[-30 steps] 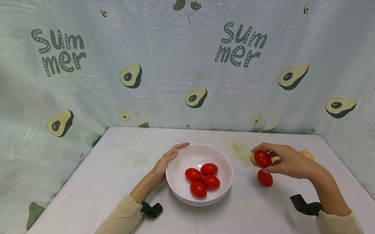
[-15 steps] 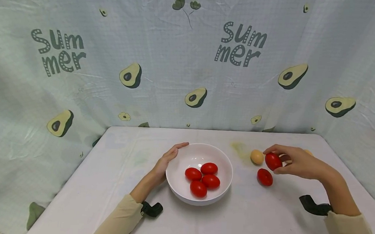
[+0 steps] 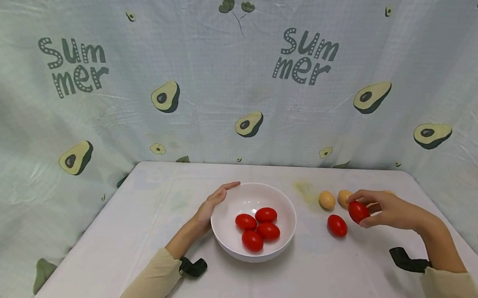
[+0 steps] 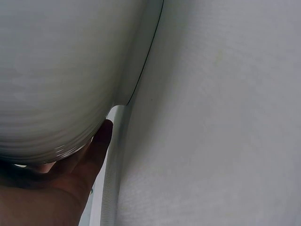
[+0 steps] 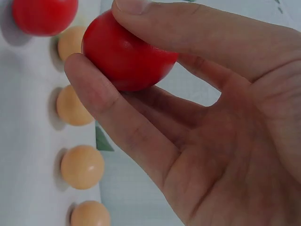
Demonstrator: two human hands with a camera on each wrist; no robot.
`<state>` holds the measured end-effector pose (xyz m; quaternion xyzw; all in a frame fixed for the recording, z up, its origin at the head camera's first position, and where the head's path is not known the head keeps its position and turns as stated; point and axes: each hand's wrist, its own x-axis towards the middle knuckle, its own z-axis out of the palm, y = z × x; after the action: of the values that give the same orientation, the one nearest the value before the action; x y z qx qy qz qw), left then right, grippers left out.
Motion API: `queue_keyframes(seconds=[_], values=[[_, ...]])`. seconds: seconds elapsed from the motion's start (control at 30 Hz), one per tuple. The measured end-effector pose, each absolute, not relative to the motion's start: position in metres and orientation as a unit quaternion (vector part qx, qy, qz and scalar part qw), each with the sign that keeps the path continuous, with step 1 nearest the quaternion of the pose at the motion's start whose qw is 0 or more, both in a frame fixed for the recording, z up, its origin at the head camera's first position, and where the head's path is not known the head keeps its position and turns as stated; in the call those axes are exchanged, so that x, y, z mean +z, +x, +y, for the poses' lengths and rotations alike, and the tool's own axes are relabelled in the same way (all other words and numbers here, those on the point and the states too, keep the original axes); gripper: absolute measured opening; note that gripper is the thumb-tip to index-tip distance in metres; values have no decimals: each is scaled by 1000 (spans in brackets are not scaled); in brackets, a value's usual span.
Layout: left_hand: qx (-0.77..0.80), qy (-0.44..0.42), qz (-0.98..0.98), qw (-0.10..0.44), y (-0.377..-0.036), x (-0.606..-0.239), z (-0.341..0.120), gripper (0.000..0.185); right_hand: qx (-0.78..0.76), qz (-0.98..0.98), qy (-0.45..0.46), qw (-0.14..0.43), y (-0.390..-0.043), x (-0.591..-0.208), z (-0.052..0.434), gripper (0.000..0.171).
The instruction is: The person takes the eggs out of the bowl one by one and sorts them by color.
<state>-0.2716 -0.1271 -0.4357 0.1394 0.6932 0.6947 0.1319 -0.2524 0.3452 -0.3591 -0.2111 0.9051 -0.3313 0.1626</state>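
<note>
Your right hand [image 3: 393, 211]: pinching 1 red egg [image 3: 358, 212], well off the white bowl [image 3: 251, 258] toward 3 o'clock. Your left hand [image 3: 211, 206]: fingers extended, touching the bowl at 10 o'clock. Step, seemingly: positioning; next move needs steady pinching.

We've got soft, fairly even light on the tabletop [image 3: 145, 216] — faint shadow by the bowl [image 3: 254, 258]. Our left wrist view's way dimmer, kinda mushy; right wrist catches sheen on the held red egg [image 5: 124, 56].

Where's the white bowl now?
In the head view, the white bowl sits near mid-frame on the table, the left hand against its left side.
</note>
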Motion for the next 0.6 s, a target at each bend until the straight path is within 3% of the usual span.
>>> queue_keyframes(seconds=[0.6], values=[[699,143,689,128,-273,-439,-128,52,-363,892,-158,217,-263,-378,360,63]])
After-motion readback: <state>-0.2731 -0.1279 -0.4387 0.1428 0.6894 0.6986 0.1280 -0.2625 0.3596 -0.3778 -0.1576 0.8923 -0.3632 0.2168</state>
